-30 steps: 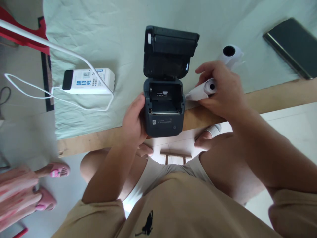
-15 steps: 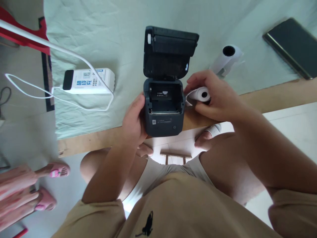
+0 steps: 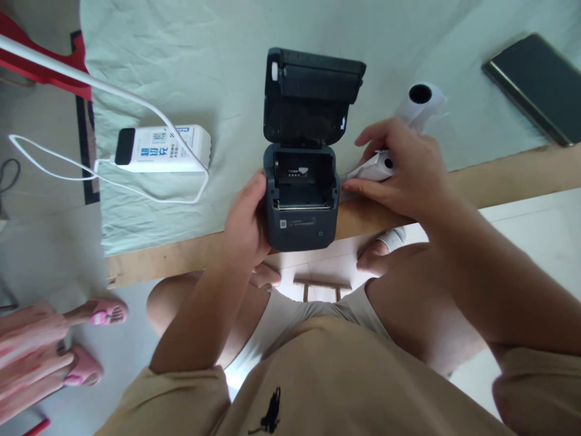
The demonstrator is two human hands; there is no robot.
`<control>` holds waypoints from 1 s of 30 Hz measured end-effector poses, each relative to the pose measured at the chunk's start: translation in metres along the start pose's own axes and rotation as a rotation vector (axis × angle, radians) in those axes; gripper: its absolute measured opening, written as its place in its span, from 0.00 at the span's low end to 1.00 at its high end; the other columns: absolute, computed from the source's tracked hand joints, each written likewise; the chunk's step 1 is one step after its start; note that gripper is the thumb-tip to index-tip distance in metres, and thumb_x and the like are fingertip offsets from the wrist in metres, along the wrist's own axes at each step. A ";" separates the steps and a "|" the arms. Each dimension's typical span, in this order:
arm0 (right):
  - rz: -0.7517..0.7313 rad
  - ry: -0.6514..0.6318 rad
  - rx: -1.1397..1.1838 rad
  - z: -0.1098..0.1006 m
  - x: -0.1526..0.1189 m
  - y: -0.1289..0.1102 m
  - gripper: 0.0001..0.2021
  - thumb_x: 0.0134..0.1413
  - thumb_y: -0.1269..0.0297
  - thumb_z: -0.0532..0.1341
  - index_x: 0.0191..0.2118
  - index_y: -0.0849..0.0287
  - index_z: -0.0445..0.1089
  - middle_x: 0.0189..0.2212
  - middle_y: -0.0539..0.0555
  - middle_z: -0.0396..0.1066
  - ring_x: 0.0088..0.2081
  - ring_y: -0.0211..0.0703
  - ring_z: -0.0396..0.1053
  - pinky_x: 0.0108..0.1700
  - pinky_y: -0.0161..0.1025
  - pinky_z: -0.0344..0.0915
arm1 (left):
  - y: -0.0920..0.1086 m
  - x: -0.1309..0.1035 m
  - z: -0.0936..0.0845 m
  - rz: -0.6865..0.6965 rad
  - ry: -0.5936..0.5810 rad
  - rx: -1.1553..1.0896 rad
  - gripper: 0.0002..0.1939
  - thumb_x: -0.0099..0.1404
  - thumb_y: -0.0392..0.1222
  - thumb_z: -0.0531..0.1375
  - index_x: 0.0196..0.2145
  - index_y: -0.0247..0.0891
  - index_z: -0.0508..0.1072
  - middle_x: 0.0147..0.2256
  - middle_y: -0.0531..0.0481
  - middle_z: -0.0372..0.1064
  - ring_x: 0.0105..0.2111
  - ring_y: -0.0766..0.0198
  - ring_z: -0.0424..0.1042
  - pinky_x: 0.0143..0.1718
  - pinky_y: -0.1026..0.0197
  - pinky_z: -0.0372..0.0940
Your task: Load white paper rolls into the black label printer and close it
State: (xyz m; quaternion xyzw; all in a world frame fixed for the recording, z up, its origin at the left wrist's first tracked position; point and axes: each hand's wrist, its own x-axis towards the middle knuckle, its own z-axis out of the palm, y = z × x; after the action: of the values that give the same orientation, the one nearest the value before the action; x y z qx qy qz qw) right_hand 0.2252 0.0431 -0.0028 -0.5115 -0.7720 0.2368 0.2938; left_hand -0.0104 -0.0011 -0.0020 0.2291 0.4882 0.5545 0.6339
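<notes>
A dark portable label printer stands at the table's near edge with its lid swung up and its paper bay bare inside. My left hand grips the printer's left side, thumb along the casing. Just right of the printer, my right hand holds a small white paper roll, thumb below and fingers above, its dark core facing right. The loose end of the paper points toward the printer. Behind that hand lies a thicker white roll with a wide black core, partly covered by the hand.
A white power bank with a white cable lies on the left of the green cloth. At the far right rests a dark phone. Another person's feet in pink slippers show at lower left.
My right hand has shifted slightly right with the small roll, and its thumb has stretched forward along the paper's loose end. The printer and left hand look the same.
</notes>
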 end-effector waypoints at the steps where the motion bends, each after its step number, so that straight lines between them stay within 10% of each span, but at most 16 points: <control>1: -0.049 -0.007 -0.032 0.000 0.000 0.001 0.18 0.53 0.45 0.69 0.43 0.49 0.70 0.40 0.55 0.74 0.44 0.56 0.73 0.48 0.53 0.69 | 0.000 0.000 0.000 -0.003 0.003 0.001 0.10 0.71 0.45 0.60 0.33 0.41 0.77 0.29 0.54 0.77 0.40 0.60 0.81 0.50 0.59 0.75; 11: -0.295 0.010 -0.102 0.000 -0.002 0.003 0.10 0.49 0.69 0.63 0.38 0.51 0.65 0.35 0.54 0.67 0.36 0.49 0.69 0.36 0.49 0.68 | -0.001 0.000 0.000 -0.009 0.011 -0.039 0.13 0.73 0.46 0.58 0.33 0.39 0.78 0.29 0.55 0.77 0.32 0.64 0.79 0.44 0.60 0.76; 20: -0.458 0.461 0.231 -0.003 0.004 -0.018 0.14 0.48 0.68 0.66 0.33 0.52 0.57 0.31 0.50 0.62 0.33 0.42 0.65 0.34 0.45 0.70 | 0.000 0.000 0.002 0.015 0.014 -0.076 0.13 0.71 0.43 0.60 0.30 0.38 0.79 0.28 0.56 0.77 0.29 0.69 0.77 0.37 0.66 0.75; 30: -0.538 0.344 0.083 0.021 0.006 -0.049 0.14 0.56 0.76 0.63 0.36 0.51 0.58 0.37 0.49 0.72 0.39 0.42 0.75 0.39 0.46 0.77 | 0.001 -0.001 -0.007 0.052 -0.212 0.074 0.12 0.62 0.45 0.70 0.42 0.36 0.81 0.34 0.52 0.79 0.33 0.67 0.78 0.33 0.69 0.72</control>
State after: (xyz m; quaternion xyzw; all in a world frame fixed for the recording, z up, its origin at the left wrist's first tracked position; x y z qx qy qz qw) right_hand 0.1772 0.0299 0.0162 -0.3090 -0.8083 0.0918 0.4927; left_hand -0.0166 -0.0035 -0.0040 0.3220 0.4324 0.5250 0.6585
